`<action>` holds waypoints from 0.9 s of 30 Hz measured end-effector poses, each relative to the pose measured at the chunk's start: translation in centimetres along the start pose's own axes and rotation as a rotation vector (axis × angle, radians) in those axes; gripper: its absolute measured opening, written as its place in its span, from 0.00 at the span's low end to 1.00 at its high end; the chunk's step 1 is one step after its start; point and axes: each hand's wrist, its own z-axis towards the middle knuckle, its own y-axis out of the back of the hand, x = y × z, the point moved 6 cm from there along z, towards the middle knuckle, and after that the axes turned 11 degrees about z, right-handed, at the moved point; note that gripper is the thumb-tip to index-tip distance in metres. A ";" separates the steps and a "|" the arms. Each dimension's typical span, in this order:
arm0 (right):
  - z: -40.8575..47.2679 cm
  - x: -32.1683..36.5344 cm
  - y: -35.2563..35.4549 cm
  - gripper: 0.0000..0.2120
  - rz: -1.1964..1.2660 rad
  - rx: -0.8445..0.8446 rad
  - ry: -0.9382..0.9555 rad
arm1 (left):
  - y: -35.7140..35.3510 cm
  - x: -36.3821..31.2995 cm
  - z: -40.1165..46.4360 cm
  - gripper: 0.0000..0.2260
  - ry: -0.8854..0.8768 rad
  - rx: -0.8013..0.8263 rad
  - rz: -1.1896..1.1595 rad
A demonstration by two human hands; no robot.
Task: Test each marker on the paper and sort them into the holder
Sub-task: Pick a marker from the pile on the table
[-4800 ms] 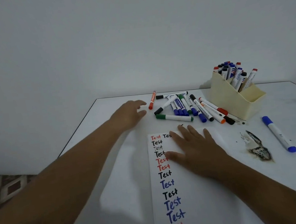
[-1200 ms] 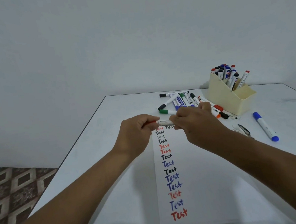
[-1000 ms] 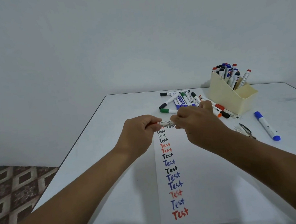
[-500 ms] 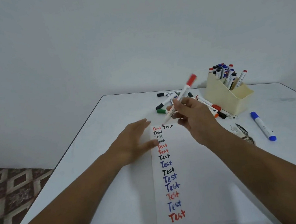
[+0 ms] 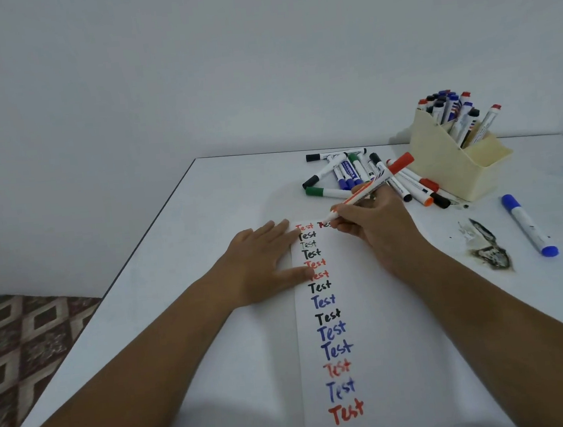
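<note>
Red marker [image 5: 372,185] pinched in right hand [image 5: 374,228], tip down on the paper [image 5: 387,323] at its far end, beside the second "Test" of the top row; cap posted on the rear end. Left hand [image 5: 261,263] flat, fingers straight, pressing the paper's left edge. Progress, judged: paper carries a full column of "Test" marks in red, black and blue plus a started second column, so many are tested. Holder [image 5: 447,166], beyond the paper to the right, is a cream box packed with upright capped markers. Loose pile [image 5: 348,172] just beyond the paper looks untested. One blue marker [image 5: 528,224] lies well right of the paper, status unclear.
</note>
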 end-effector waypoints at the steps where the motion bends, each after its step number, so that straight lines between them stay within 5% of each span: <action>1: 0.2 0.0 0.1 0.18 -0.014 0.000 0.003 | -0.1 0.1 0.1 0.46 0.000 -0.001 0.002; 22: 0.9 -0.6 0.4 0.16 -0.451 -0.021 0.105 | -0.1 -0.1 0.0 0.42 0.005 0.007 -0.010; 27: 0.7 -0.3 0.6 0.14 -0.372 -0.025 0.111 | -0.2 0.0 0.0 0.42 0.006 0.010 -0.006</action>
